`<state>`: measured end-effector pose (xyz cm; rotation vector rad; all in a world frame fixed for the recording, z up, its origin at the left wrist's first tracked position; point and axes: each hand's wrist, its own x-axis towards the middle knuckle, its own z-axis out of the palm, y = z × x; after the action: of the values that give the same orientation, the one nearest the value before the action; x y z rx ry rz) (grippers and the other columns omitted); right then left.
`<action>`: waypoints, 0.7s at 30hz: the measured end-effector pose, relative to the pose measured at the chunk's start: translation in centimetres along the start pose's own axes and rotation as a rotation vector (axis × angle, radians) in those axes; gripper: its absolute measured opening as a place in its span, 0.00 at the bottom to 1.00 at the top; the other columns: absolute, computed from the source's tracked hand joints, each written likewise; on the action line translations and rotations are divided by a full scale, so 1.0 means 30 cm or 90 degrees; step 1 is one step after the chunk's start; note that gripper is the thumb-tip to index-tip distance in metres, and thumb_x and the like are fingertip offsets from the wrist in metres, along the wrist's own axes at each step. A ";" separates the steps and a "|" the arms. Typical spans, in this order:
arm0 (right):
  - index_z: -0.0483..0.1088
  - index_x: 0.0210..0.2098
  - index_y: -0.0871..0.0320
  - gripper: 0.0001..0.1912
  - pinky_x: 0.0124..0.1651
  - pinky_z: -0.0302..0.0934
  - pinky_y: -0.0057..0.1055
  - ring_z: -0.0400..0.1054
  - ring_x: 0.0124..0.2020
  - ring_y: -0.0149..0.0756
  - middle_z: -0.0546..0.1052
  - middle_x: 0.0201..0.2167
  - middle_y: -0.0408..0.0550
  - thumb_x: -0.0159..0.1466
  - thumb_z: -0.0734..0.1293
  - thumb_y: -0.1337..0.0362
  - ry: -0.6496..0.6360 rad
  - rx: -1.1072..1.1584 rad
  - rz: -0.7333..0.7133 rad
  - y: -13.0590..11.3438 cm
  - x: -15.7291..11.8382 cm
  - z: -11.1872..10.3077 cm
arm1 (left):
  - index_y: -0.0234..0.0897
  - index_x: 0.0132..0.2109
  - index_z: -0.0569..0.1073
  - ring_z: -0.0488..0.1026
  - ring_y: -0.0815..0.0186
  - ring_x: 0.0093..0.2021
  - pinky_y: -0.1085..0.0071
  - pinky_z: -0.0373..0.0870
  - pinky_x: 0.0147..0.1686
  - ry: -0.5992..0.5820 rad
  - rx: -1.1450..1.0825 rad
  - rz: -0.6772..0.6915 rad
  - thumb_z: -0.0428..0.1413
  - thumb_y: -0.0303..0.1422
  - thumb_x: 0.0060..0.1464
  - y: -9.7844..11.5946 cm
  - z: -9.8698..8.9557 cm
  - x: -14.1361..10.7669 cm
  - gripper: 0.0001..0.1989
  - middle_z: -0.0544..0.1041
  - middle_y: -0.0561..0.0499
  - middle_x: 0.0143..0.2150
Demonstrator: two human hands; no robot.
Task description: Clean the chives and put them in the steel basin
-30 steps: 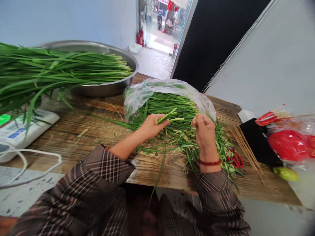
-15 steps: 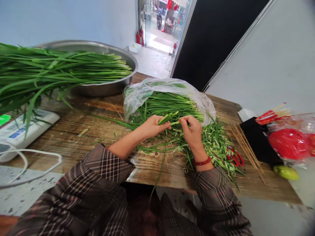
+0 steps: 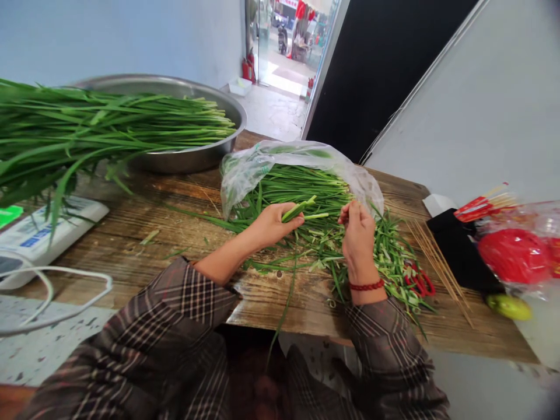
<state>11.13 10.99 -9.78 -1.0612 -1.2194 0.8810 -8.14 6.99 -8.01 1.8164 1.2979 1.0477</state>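
Observation:
My left hand point(image 3: 276, 224) is closed around a few green stalks point(image 3: 299, 209), their pale ends pointing right. To the right, apart from those stalks, my right hand point(image 3: 357, 228) has its fingers pinched together; anything between them is too small to make out. Behind both hands, a bunch of long green leaves point(image 3: 301, 185) lies in an open clear plastic bag point(image 3: 245, 169). A heap of trimmed leaf scraps point(image 3: 389, 256) is spread beside and beyond my right wrist. One long leaf point(image 3: 286, 303) hangs over the table's front edge.
A metal basin point(image 3: 196, 158) heaped with long green leaves point(image 3: 109, 122) stands back left, beside a white scale point(image 3: 65, 224) and cable. Red-handled scissors point(image 3: 420, 282), thin sticks point(image 3: 440, 271), a black box point(image 3: 464, 248) and a red bundle point(image 3: 514, 254) lie right on the wooden table point(image 3: 184, 204).
My right hand has moved right, away from the stalks in my left hand, and its fingers now point upward. My left hand has stayed nearly still and still holds the stalks.

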 end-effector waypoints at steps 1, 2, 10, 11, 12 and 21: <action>0.66 0.29 0.56 0.18 0.30 0.57 0.27 0.61 0.26 0.28 0.69 0.25 0.41 0.64 0.61 0.47 -0.020 0.003 0.008 -0.003 0.002 -0.005 | 0.34 0.33 0.72 0.64 0.69 0.31 0.72 0.60 0.34 0.013 0.006 0.002 0.53 0.38 0.55 0.002 -0.001 0.000 0.11 0.69 0.55 0.28; 0.67 0.31 0.56 0.18 0.31 0.57 0.27 0.63 0.26 0.28 0.70 0.25 0.41 0.64 0.62 0.48 -0.053 0.004 0.014 -0.007 0.001 -0.006 | 0.34 0.33 0.72 0.64 0.69 0.31 0.72 0.60 0.33 0.022 0.011 0.001 0.53 0.37 0.55 0.005 -0.002 -0.001 0.10 0.69 0.55 0.28; 0.65 0.46 0.53 0.21 0.36 0.62 0.29 0.68 0.32 0.30 0.75 0.31 0.41 0.55 0.72 0.58 -0.234 0.024 0.012 -0.029 -0.050 0.044 | 0.36 0.34 0.67 0.61 0.73 0.20 0.76 0.59 0.24 -0.028 -0.081 -0.055 0.53 0.36 0.55 0.027 0.010 -0.016 0.07 0.66 0.60 0.20; 0.65 0.46 0.53 0.20 0.36 0.62 0.29 0.68 0.32 0.30 0.75 0.31 0.41 0.56 0.72 0.59 -0.234 0.022 0.006 -0.029 -0.051 0.046 | 0.36 0.35 0.66 0.61 0.73 0.19 0.76 0.58 0.22 -0.040 -0.097 -0.065 0.53 0.36 0.56 0.027 0.011 -0.017 0.07 0.66 0.60 0.20; 0.64 0.46 0.53 0.20 0.36 0.62 0.29 0.68 0.32 0.30 0.75 0.32 0.41 0.56 0.71 0.60 -0.235 0.017 0.001 -0.028 -0.050 0.046 | 0.37 0.36 0.66 0.62 0.73 0.18 0.76 0.58 0.21 -0.053 -0.112 -0.075 0.53 0.36 0.56 0.026 0.012 -0.018 0.07 0.67 0.59 0.20; 0.62 0.45 0.55 0.16 0.38 0.64 0.30 0.67 0.31 0.30 0.72 0.32 0.42 0.57 0.64 0.68 -0.207 -0.136 -0.147 -0.038 -0.075 0.064 | 0.36 0.29 0.65 0.62 0.70 0.29 0.73 0.59 0.31 0.013 0.053 0.012 0.51 0.36 0.56 0.000 0.018 0.002 0.10 0.66 0.56 0.26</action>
<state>8.87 8.83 -9.29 -0.9415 -1.7022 0.7742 -7.65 7.02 -8.24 1.8879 1.3569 1.0383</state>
